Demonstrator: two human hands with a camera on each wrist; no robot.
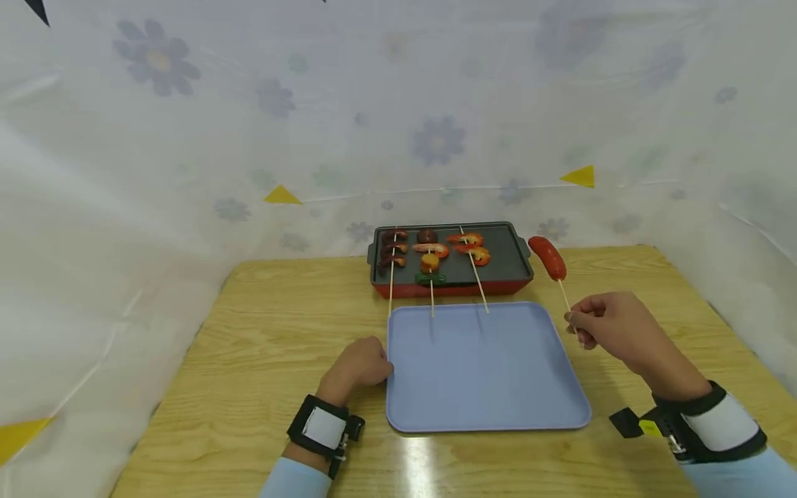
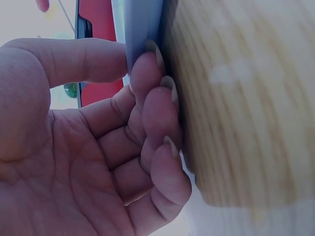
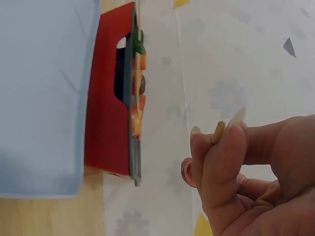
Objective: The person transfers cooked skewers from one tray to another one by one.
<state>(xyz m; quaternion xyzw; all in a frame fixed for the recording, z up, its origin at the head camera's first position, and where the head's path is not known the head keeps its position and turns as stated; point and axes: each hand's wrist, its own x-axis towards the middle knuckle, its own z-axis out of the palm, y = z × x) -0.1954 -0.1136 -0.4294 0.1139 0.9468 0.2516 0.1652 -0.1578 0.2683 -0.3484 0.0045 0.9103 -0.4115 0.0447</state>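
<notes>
My right hand (image 1: 613, 328) pinches the stick of a sausage skewer (image 1: 548, 258), its red sausage tilted up beside the grill's right end. In the right wrist view the stick's end pokes out between thumb and fingers. My left hand (image 1: 361, 361) grips the left edge of a pale blue tray (image 1: 486, 373), thumb on top and curled fingers under the rim, as the left wrist view shows. Behind the tray stands a red grill with a dark plate (image 1: 513, 252). On it lie an octopus-like skewer (image 1: 392, 259), a mixed skewer (image 1: 429, 263) and a shrimp skewer (image 1: 474, 256), sticks pointing toward me.
All of this stands on a wood-grain table (image 1: 280, 318). A white flowered sheet (image 1: 349, 104) hangs behind the table and along its sides. The skewer sticks reach out over the tray's far edge.
</notes>
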